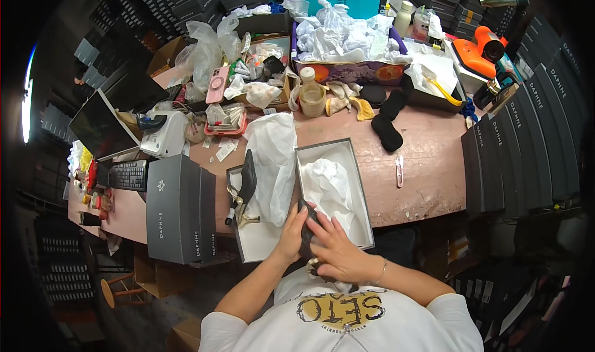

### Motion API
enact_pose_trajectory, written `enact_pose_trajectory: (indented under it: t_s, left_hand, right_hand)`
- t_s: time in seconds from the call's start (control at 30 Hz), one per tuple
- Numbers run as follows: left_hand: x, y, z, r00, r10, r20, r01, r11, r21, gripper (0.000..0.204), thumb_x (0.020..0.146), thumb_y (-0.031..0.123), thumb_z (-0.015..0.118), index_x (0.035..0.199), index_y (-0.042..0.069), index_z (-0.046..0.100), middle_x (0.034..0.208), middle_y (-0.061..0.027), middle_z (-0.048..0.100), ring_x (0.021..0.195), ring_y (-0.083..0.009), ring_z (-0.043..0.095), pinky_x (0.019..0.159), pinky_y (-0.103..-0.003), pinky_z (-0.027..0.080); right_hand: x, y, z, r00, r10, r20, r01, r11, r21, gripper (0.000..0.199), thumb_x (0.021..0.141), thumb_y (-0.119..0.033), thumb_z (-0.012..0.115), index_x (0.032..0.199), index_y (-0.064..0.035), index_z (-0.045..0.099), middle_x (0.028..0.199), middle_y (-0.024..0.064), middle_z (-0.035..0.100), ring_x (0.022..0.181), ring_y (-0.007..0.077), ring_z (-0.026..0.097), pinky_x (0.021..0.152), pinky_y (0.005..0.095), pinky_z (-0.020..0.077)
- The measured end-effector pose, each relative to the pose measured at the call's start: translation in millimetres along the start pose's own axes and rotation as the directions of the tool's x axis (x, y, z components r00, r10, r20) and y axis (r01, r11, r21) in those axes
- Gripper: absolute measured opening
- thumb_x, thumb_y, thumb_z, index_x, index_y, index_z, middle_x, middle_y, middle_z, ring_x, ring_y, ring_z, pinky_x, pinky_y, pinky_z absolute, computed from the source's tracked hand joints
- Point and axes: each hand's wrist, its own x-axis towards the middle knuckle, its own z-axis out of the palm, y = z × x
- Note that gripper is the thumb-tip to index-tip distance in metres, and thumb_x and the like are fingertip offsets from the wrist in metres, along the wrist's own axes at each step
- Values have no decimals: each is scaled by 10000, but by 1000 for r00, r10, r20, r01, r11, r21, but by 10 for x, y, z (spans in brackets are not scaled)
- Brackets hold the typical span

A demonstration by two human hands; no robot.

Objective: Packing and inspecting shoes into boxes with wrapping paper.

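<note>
My left hand is closed around one side of a black shoe, held close to my body. My right hand lies over the same shoe with its fingers bent against it. A gold-coloured piece shows below the fingers; much of the shoe is hidden. A matching-looking black heeled shoe with gold-coloured parts leans in the left half of a shoebox, beside white tissue paper. The other box half, just beyond my hands, contains crumpled white tissue.
Dark shoeboxes stand at left and right. A small cutter, black pads and a glue jar lie farther back. Behind them are a purple box of crumpled paper and an orange heat tool.
</note>
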Motion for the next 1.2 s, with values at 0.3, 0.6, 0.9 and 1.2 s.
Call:
enact_pose_trajectory:
  t_s: [0.3,0.6,0.9,1.2]
  left_hand:
    - [-521,-401,295,956,-145,-256,44,930,-365,234,944,212,507,1133,78,544,1059,-101,628,1065,-272,583,908,-443,483]
    - [-755,-99,368,995,-94,24,97,941,-324,628,905,63,598,1429,96,254,1275,-95,500,1138,-169,533,947,-308,453]
    - [-434,-13,257,983,72,-168,-116,958,-264,659,860,-7,473,1435,123,176,1223,-173,503,1083,-296,585,917,-472,514]
    - [-325,-96,312,986,103,-135,-124,980,-157,701,812,-63,454,1437,105,185,1256,-127,460,1086,-211,553,896,-397,531]
  right_hand:
    - [95,300,-394,867,189,-461,-65,960,272,338,953,-304,491,1087,-25,626,1133,162,596,1065,333,561,928,416,424]
    - [942,1628,-127,932,324,-163,-358,749,-558,210,741,-44,610,948,-32,580,940,177,614,912,349,611,795,427,505]
    - [643,517,-893,814,434,-387,-29,696,718,327,851,-160,688,1101,9,562,945,58,633,858,102,596,759,267,494]
    - [480,232,-406,903,236,-359,-262,965,-23,293,747,-201,734,925,-34,572,788,104,588,691,261,592,635,338,492]
